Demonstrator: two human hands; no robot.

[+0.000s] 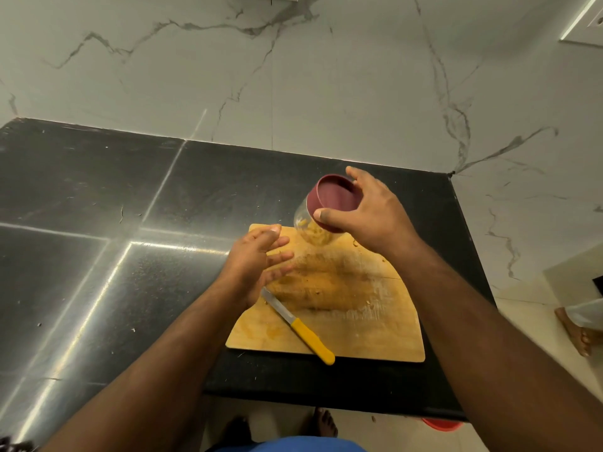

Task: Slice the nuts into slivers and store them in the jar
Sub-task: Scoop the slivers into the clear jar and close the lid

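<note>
My right hand grips the maroon lid of a clear jar, thumb and fingers curled round the lid's rim. The jar is tilted above the far end of the wooden cutting board, and pale nut slivers show through its wall. My left hand hovers with straight fingers just left of the jar, over the board's far left corner, holding nothing. A knife with a yellow handle lies diagonally on the board's near left part, its blade tip close to my left wrist.
The board sits on a black stone counter near its right end, with crumbs scattered on it. A white marble wall rises behind. Someone's bare foot stands on the floor at the right; my own feet show below the counter edge.
</note>
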